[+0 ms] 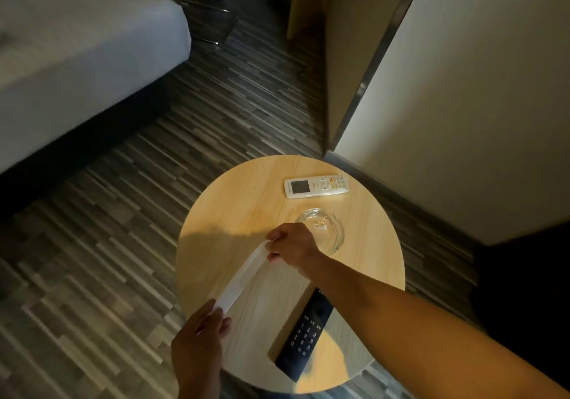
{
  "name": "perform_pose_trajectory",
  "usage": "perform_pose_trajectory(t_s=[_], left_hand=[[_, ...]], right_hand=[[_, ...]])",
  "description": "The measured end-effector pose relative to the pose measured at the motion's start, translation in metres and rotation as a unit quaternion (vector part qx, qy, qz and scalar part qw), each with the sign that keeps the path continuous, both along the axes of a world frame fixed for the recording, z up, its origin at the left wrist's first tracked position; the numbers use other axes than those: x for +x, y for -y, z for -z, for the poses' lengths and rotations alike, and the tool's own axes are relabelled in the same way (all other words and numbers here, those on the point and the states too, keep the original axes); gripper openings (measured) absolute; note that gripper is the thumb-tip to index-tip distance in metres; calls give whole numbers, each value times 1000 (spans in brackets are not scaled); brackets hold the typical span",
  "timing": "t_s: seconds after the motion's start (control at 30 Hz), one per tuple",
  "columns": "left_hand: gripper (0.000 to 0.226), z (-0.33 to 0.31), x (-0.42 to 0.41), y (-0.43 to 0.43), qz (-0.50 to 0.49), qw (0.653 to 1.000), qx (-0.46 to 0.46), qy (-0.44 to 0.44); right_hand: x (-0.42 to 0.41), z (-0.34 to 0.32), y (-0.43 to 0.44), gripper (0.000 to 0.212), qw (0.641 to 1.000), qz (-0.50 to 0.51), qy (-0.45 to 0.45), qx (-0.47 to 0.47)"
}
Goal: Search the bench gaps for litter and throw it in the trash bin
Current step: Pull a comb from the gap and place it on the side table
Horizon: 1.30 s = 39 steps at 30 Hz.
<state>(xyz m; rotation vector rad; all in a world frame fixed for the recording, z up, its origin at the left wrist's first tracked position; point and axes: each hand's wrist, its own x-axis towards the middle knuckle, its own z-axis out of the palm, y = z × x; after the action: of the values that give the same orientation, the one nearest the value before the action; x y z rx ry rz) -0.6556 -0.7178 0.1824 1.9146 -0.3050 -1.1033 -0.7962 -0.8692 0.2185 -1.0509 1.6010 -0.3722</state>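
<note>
Right hand [293, 246]: pinches the far end of a white paper strip [243, 278] between thumb and curled fingers, knuckles up. Left hand [200, 334]: grips the near end of that strip, fingers bent round it, back of the hand toward the camera. Runs straight and slanted from one hand to the other, over the left half of a round pale wooden bench [246, 201]; cannot tell whether touching the wood or just above it.

Just beyond the right hand and to its right: a clear glass ashtray [327, 229], partly hidden behind the knuckles. Farther beyond that hand, near the far rim of the bench: a white remote [316, 187] with a small screen, lying flat, apart from the ashtray. Right of the left hand and under the right forearm: a black remote [303, 337], keypad up, far end covered by the arm.

Left of both hands, off the bench: striped grey floor [123, 213], and farther that way the corner of a bed [77, 43] in a pale cover. Right of the right hand, past the bench: a cream wall [462, 90] with dark skirting.
</note>
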Motion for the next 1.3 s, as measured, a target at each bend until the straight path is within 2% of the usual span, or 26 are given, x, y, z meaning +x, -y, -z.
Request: perform_pose_trajectory(t_s=[0.3,0.47,0.63,0.8,1.03,1.2,1.3], left_hand=[[25,14,-10,21,-40,998,32,-24],[21,21,-14,25,-48,997,59,0],[18,29,-17,28,-48,993,75,77],[19,37,-17,31,-75,990,85,78],[15,39,-18,30,-85,989,81,92],[14,29,-13,10,-102,989,54,90],[15,24,3,-24,-133,986,69,78]], right_hand=[[1,24,9,23,1000,9,-15,4],[-2,36,10,21,999,-2,-46,-12],[1,45,10,19,993,-59,-84,-63],[6,52,11,10,979,-105,-134,-112],[7,58,12,8,976,-96,-156,-121],[5,57,10,7,976,-99,-150,-126],[1,54,12,13,971,-121,-165,-124]])
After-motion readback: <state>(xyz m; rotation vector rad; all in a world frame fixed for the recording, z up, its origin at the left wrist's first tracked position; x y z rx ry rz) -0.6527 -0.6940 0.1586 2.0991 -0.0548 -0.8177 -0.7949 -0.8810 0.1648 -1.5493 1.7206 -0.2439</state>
